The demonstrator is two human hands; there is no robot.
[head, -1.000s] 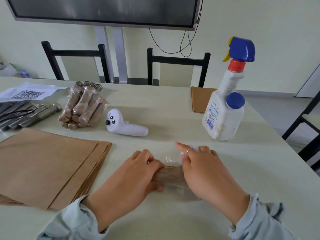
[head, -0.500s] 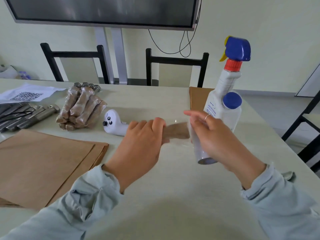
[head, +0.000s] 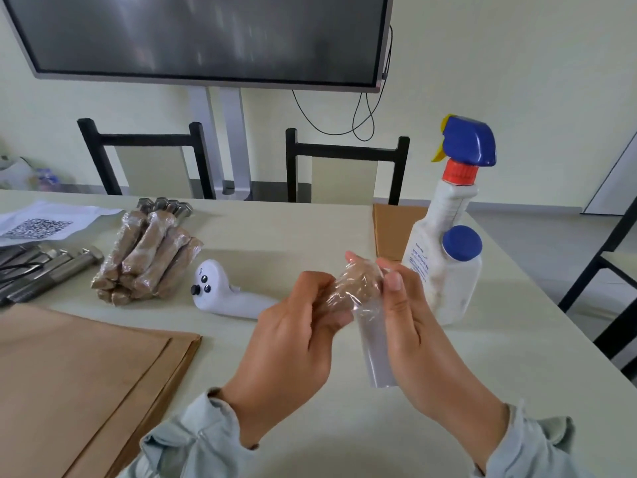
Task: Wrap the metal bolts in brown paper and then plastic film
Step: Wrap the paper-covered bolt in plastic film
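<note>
- I see my left hand (head: 293,343) holding the paper-wrapped bolt (head: 358,282) above the worktop (head: 482,374), its fingers curled around the near end.
- My right hand (head: 417,336) grips the film roll (head: 377,353), thumb pressing film onto the bolt's far end.
- Beyond the left fingers lies the wrapped pile (head: 148,257); bare bolts (head: 41,270) lie farther left.

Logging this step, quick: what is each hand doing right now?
Left hand: grips the paper-wrapped bolt, held above the table.
Right hand: holds the roll of plastic film, fingertips on the bolt's film-covered end.
</note>
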